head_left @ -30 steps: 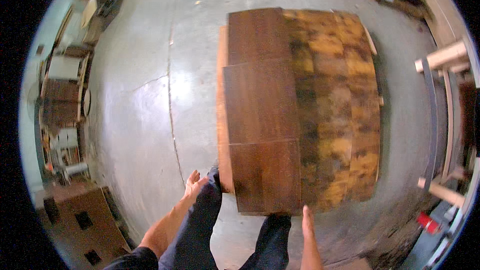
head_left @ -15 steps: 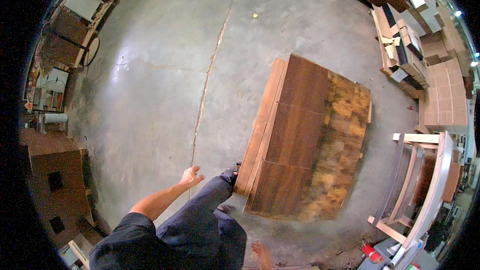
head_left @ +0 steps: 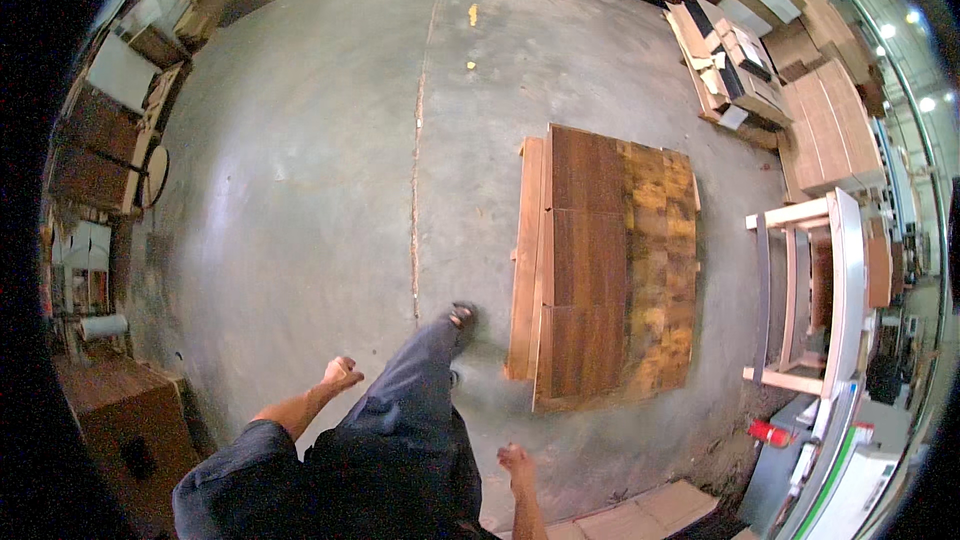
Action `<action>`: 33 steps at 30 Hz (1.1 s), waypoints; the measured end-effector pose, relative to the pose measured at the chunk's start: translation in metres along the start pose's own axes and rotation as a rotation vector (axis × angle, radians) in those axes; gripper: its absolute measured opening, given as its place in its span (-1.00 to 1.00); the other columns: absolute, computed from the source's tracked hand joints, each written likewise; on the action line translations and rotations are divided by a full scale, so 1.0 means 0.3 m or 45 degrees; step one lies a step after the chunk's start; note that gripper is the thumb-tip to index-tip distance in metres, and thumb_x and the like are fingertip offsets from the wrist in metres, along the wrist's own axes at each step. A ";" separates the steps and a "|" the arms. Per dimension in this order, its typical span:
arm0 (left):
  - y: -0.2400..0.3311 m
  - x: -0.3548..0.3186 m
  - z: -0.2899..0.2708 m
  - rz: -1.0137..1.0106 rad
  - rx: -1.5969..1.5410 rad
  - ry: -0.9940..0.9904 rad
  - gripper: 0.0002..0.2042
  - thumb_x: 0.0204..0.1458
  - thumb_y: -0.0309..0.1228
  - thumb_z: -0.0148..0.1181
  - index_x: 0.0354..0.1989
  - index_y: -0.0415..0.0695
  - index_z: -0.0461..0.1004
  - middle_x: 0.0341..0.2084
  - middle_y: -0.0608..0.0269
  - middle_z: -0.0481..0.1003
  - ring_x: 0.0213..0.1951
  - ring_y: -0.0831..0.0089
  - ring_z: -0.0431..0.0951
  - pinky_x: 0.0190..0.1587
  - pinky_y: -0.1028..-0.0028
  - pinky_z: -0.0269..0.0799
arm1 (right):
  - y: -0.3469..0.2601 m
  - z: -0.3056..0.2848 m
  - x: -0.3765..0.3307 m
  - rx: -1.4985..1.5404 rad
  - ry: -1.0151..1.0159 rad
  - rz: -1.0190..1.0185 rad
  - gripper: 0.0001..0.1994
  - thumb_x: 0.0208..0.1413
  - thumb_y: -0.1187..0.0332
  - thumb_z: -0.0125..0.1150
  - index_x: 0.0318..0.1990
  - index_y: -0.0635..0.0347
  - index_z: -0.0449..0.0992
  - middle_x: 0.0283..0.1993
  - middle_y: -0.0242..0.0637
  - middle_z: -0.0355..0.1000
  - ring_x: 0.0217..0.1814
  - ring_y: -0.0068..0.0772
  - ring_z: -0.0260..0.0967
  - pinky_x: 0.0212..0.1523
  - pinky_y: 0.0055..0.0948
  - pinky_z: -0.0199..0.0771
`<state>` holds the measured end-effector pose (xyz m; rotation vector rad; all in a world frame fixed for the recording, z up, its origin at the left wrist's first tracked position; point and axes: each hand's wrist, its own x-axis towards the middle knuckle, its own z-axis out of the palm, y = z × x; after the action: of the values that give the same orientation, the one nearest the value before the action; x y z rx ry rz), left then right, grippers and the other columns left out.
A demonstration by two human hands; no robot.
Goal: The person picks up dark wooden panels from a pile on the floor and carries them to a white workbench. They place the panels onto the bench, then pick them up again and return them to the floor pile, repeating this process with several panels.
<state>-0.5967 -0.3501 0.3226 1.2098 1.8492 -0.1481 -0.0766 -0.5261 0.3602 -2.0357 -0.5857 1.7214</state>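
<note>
My left hand (head_left: 343, 373) hangs over the bare concrete to the left of my legs, its fingers loosely curled in with nothing in them. On the other side of my legs, my right hand (head_left: 515, 458) is also loosely curled and empty, below the near end of a stack of wood panels (head_left: 588, 260). It does not touch the stack. The panels are dark brown on the left and patchy lighter brown on the right, with a pale plank (head_left: 525, 260) along the left edge. My foot (head_left: 461, 313) is on the floor just left of that plank.
A wooden frame with a white top (head_left: 845, 290) stands at the right, near a red object (head_left: 769, 433). Flat cardboard (head_left: 640, 520) lies at the lower right. Stacked boxes (head_left: 825, 125) line the far right. A brown box (head_left: 125, 410) stands at the left.
The view has turned and moved, so the panel stack sits more upright in it. My left hand has swung back and its fingers curled. More of my right hand and forearm shows.
</note>
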 end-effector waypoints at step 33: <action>1.584 1.730 -1.537 0.361 -0.180 -0.254 -0.47 -0.06 -0.43 0.25 0.11 -0.46 0.42 -0.42 0.16 0.56 -0.46 0.49 0.54 -0.45 0.49 0.46 | -1.420 0.917 0.937 1.105 0.462 0.351 -0.53 0.20 0.05 0.18 0.06 0.29 0.52 -0.18 -0.16 0.59 -0.24 -0.33 0.54 -0.19 -0.32 0.61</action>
<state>-0.5692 0.4886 0.3844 1.2940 1.4747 0.0196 -0.3293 -0.0053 0.3264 -1.7248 0.5074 1.3220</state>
